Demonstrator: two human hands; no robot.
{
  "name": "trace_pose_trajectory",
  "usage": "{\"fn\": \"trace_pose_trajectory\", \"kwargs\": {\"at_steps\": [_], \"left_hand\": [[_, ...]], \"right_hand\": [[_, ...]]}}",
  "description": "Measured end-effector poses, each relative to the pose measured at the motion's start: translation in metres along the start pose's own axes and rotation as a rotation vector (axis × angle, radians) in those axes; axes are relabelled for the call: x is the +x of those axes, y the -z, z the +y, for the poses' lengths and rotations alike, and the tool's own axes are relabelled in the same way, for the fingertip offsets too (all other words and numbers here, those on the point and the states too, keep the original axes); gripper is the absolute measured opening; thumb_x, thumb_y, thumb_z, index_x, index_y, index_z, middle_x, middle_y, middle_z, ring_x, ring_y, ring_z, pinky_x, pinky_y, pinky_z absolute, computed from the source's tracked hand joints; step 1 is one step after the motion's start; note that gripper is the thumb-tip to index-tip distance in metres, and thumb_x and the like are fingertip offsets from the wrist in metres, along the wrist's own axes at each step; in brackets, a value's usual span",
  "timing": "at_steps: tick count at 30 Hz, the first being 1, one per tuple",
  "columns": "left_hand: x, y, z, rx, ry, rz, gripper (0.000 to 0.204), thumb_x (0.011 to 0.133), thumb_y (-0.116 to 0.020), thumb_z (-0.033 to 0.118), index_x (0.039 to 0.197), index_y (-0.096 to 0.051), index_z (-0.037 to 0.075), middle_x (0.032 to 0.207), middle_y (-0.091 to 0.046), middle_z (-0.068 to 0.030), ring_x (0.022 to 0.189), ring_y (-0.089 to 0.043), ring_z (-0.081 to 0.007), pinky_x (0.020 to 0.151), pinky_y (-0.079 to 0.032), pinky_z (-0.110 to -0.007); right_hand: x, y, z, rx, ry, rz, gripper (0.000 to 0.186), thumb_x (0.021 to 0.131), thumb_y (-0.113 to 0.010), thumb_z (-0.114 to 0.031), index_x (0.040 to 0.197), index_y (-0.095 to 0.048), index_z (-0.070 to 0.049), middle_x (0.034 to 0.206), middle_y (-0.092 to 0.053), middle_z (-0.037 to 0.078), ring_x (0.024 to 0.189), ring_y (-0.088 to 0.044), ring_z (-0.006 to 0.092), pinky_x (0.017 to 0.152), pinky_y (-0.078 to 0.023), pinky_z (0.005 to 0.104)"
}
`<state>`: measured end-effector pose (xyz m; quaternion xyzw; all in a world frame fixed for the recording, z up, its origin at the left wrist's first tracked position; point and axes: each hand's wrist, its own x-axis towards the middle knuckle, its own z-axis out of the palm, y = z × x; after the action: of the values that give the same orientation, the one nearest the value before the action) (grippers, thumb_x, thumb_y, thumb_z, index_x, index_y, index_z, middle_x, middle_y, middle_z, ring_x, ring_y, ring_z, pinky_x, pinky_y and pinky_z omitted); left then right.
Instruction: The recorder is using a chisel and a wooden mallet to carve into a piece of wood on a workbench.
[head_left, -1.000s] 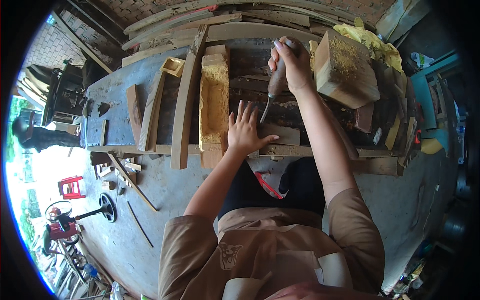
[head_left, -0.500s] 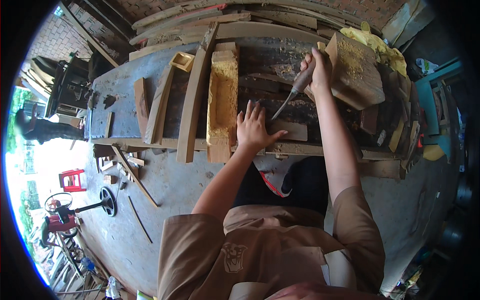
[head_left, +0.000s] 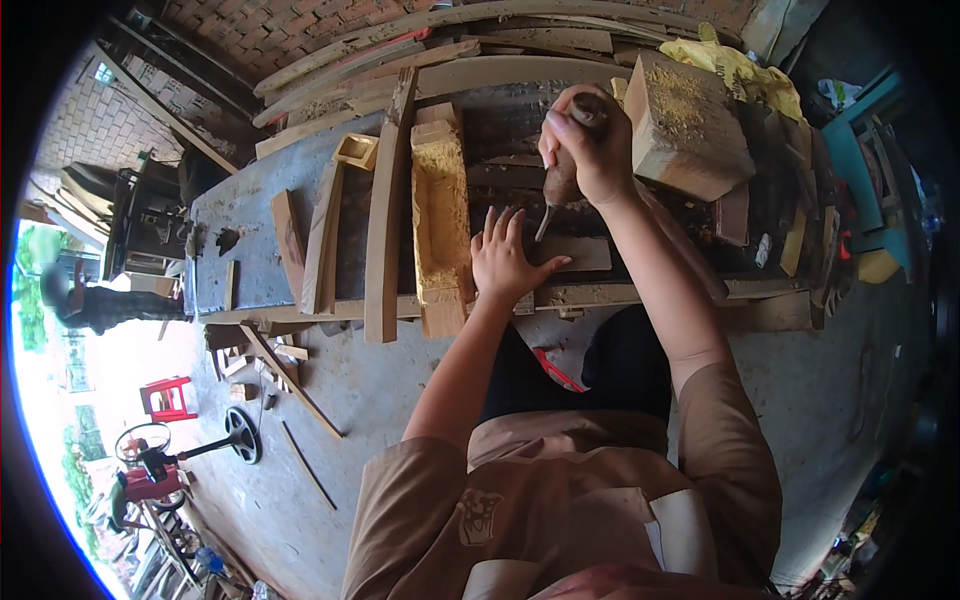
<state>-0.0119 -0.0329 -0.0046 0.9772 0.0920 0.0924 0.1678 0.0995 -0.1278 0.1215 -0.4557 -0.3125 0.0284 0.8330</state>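
My right hand is closed around the brown wooden handle of a chisel. Its thin metal blade points down at a short flat board just beside the fingers of my left hand. My left hand lies spread on that board, which rests on the dark, worn workbench. Left of that hand is a long block with a yellow hollowed trough, crusted with shavings. Past my right wrist sits a large wooden block with sawdust on top.
Timber strips and a small yellow box lie on the bench's left. Planks line the back, with yellow sacking. A person stands far left, near a red stool. Wood offcuts lie on the floor.
My right hand swung rightward with the chisel, then came back left and down, bringing the handle more upright. My left hand stays spread on the board.
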Motion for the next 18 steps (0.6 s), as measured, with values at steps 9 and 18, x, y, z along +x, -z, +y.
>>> {"fn": "trace_pose_trajectory", "kwargs": {"at_steps": [9,18], "left_hand": [[0.0,0.002,0.001,0.026,-0.039,0.009,0.09,0.055,-0.063,0.068,0.118,-0.046,0.006,0.125,-0.046,-0.0087,0.125,-0.032,-0.0255,0.098,-0.029,-0.041],[-0.001,-0.002,0.0,0.027,-0.013,0.042,0.092,0.052,-0.064,0.069,0.11,-0.047,0.0,0.116,-0.05,-0.0148,0.119,-0.038,-0.0262,0.097,-0.03,-0.039]], "right_hand": [[-0.001,0.001,-0.002,0.042,-0.106,-0.185,0.012,0.077,-0.06,-0.009,0.079,-0.049,-0.004,0.061,-0.05,0.004,0.049,-0.051,0.0113,0.046,-0.041,0.0245],[0.002,0.001,-0.009,0.102,-0.126,-0.178,0.009,0.075,-0.057,-0.007,0.077,-0.049,-0.003,0.056,-0.049,0.005,0.047,-0.05,0.0124,0.046,-0.041,0.0252]]}}
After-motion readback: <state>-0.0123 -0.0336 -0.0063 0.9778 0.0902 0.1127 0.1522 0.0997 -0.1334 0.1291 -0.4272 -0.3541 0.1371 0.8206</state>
